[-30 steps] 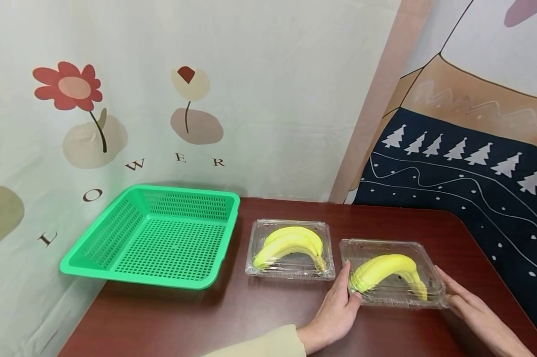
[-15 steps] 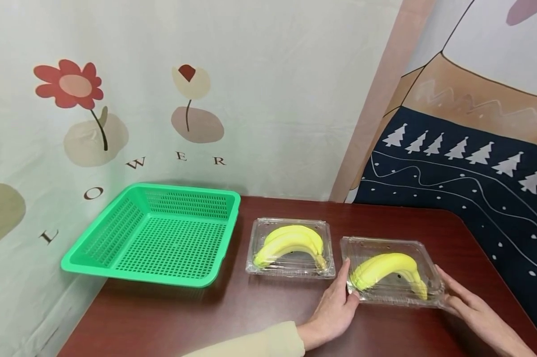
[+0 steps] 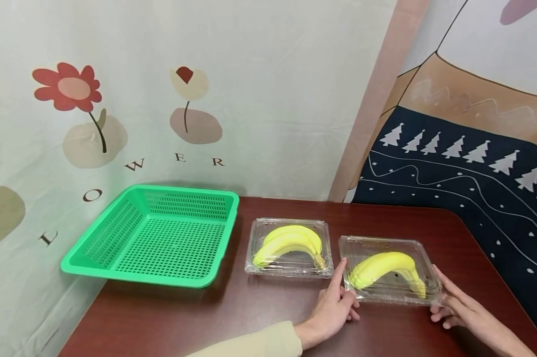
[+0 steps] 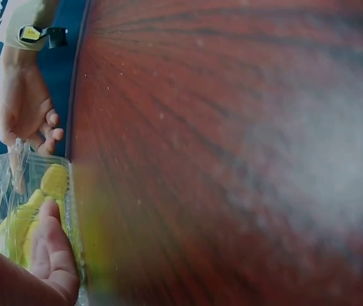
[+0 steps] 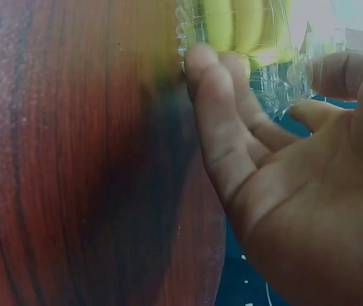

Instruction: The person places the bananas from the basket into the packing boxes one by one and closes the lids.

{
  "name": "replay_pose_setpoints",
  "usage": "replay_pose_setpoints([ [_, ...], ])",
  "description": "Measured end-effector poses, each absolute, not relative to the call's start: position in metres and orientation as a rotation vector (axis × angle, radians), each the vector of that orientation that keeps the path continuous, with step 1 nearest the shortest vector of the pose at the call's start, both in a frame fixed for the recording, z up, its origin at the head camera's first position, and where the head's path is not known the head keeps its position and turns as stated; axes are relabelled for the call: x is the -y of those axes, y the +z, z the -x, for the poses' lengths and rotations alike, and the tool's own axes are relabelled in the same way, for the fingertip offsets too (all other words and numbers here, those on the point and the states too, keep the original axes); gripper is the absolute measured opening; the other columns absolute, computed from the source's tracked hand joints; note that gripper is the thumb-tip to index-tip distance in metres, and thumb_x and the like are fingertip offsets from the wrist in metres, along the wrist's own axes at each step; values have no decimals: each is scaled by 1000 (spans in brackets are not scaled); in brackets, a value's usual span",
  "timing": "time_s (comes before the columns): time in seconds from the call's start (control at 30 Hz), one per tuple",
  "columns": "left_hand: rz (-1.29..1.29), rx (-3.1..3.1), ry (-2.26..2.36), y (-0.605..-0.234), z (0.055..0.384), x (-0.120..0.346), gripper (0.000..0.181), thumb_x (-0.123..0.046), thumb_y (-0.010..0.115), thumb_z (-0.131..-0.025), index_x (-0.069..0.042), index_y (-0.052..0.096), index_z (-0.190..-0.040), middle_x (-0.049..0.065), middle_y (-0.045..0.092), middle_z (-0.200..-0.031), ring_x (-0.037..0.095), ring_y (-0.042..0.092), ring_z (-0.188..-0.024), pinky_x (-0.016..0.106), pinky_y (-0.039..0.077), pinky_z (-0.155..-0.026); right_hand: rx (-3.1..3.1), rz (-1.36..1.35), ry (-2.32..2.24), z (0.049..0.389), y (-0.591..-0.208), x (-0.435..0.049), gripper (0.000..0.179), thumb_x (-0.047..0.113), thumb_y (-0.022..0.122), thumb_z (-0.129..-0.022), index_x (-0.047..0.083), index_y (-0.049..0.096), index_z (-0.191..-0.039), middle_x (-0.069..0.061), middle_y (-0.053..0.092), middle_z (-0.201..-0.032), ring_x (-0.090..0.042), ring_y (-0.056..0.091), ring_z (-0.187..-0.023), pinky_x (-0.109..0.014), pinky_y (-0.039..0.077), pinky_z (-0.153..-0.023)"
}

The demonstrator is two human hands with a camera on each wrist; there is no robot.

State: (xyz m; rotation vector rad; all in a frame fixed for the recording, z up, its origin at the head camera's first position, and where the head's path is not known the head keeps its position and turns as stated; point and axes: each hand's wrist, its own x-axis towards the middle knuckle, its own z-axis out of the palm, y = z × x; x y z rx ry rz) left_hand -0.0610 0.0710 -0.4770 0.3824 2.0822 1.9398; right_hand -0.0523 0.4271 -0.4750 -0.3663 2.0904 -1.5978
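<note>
A clear plastic clamshell box (image 3: 410, 248) with yellow bananas (image 3: 384, 267) inside sits between both hands at the right of the table. My left hand (image 3: 328, 312) touches its left side, the index finger straight along it and the thumb by the front corner. On the opposite side, my right hand (image 3: 469, 312) has its index finger and thumb at the box's right edge, while its other fingers hang loosely curled below the front corner. In the right wrist view, the fingers (image 5: 216, 127) are at the box. A second clamshell box (image 3: 257, 230) of bananas (image 3: 290, 243) lies to the left.
A green plastic basket (image 3: 206, 280), with nothing inside, stands at the table's left. A printed curtain (image 3: 272, 99) hangs behind the dark red wooden table (image 3: 232, 317). Dark blue fabric with white trees (image 3: 429, 168) runs along the right edge.
The several lower fingers of both hands have loosened from under the box and now show below its front corners. The box has barely moved.
</note>
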Motion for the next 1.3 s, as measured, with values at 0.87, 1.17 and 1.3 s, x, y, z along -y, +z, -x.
replay_pose_setpoints([
  [0.87, -174, -1845, 2146, -471, 58, -86, 79, 9, 47, -94, -21, 28, -165, 15, 71, -67, 27, 74, -59, 22, 52, -51, -1924, 492, -1802, 55, -477, -425, 73, -4, 23, -111, 55, 22, -154, -7, 62, -89, -28, 56, -69, -46, 42, -56],
  [1.17, -166, -1821, 2164, -471, 58, -87, 79, 9, 50, -94, -23, 30, -164, 16, 71, -67, 31, 74, -59, 20, 50, -50, -2070, 504, -1747, 55, -478, -423, 77, -7, 25, -109, 53, 15, -156, -13, 57, -78, -36, 45, -63, -49, 29, -54],
  [1.3, -173, -1816, 2167, -473, 59, -87, 80, 9, 50, -94, -23, 30, -164, 17, 71, -67, 33, 74, -60, 23, 52, -50, -2050, 530, -1754, 57, -478, -422, 77, -8, 24, -109, 51, 15, -157, -14, 57, -79, -36, 45, -63, -49, 28, -54],
])
